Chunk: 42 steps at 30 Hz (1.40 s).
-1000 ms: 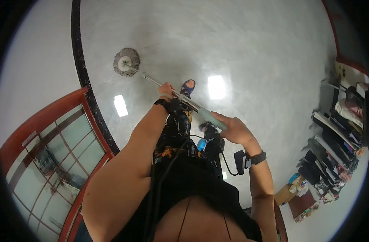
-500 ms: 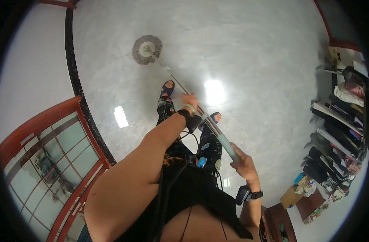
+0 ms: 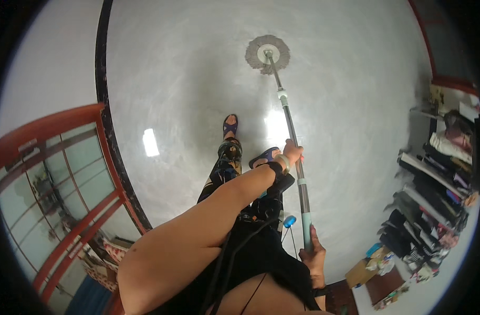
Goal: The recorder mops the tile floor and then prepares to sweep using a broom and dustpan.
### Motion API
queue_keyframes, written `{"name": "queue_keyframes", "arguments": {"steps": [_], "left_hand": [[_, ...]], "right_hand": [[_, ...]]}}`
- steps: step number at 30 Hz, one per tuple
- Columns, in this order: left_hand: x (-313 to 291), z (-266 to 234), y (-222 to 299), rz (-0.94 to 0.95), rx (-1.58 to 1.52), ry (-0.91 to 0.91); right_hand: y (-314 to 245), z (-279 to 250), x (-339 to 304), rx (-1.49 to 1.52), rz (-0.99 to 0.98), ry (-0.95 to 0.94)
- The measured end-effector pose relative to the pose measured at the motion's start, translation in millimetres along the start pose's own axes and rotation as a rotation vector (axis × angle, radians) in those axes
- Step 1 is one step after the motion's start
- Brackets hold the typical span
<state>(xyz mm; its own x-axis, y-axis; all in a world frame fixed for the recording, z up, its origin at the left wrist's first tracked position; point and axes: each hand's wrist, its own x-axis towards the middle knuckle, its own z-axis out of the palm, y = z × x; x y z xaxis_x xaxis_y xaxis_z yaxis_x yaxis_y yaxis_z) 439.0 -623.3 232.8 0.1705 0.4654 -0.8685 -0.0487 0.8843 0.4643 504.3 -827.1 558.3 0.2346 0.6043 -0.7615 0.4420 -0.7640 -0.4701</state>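
A round mop with a grey string head (image 3: 253,51) and a pale centre disc rests flat on the floor ahead of me. Its metal pole (image 3: 289,118) slants back toward my body and ends in a pale green grip (image 3: 306,226). Partway up the pole, my left hand (image 3: 291,152) is closed around it; a bangle and a black strap circle that wrist. My right hand (image 3: 314,257) wraps the green grip near its top end, close to my right side, with part of its fingers hidden behind the grip.
Glossy grey floor (image 3: 171,79) spreads around my sandalled feet (image 3: 230,126). On the left stands a red-framed glass door (image 3: 77,157) beside a black floor border (image 3: 102,58). Along the right wall hang many clothes (image 3: 434,178), with a cardboard box (image 3: 360,270) below them.
The mop head has swept to the right across the floor, and the pole now stands steeper in view. Both hands moved with it, keeping their hold; my right foot stepped back slightly left.
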Motion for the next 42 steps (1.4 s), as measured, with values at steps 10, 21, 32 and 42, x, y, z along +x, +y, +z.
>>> {"name": "queue_keyframes", "arguments": {"steps": [10, 21, 32, 42], "left_hand": [[36, -148, 84, 0.117, -0.220, 0.169], [57, -375, 88, 0.191, -0.294, 0.479], [43, -357, 27, 0.037, -0.394, 0.388], [52, -93, -2, 0.088, -0.127, 0.272]], "right_hand": [[-90, 29, 79, -0.199, -0.212, -0.186], [-212, 125, 159, -0.364, -0.432, -0.491], [-158, 88, 175, -0.556, -0.451, -0.512], [26, -60, 134, -0.247, -0.382, -0.287]]}}
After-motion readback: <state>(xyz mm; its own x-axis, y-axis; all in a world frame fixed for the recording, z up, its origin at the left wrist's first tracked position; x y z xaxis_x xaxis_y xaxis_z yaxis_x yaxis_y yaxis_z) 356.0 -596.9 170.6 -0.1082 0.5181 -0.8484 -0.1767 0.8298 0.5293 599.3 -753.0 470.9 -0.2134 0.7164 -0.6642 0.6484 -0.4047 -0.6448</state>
